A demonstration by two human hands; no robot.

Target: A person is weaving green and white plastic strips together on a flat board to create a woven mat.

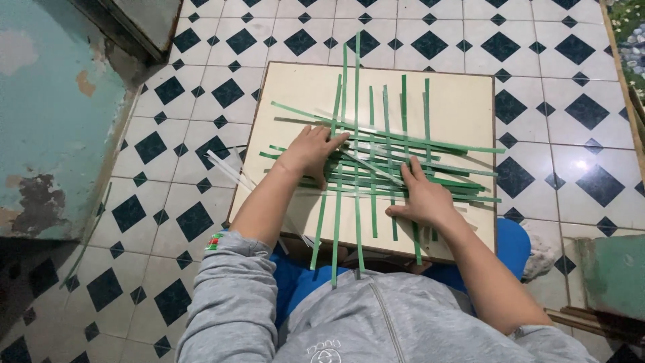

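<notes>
One view only, taken from the head and directed steeply downward and forward. The board [450,101] is seen at close range, the tiled floor [557,128] around it.

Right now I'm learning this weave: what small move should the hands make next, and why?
Probably slide the loose slanting strip square against its neighbours. Both the left hand and right hand press flat on the green strips, whose crosswise ones lie uneven and fanned on the board.

Thin green strips [376,158] lie flat and interwoven on a pale cream board [457,101]. Long ones run near to far, overhanging the near edge; others cross left to right, bunched in the board's middle.
</notes>
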